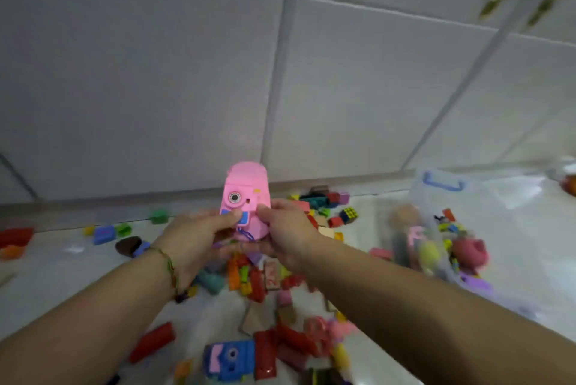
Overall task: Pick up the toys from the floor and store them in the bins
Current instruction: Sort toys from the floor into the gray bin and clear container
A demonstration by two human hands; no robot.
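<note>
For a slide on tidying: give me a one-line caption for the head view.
Left hand and right hand hold a pink toy camera above scattered toys, clear bin to the right.

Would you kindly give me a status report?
Left hand and right hand both grip pink toy camera. Clear bin at right, part-filled. Loose blocks underneath.

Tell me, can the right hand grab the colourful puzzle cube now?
Probably not yet. The right hand grips the pink toy camera with the left hand, so it is busy. The puzzle cube lies uncovered just to its right; once freed, it could likely reach.
</note>
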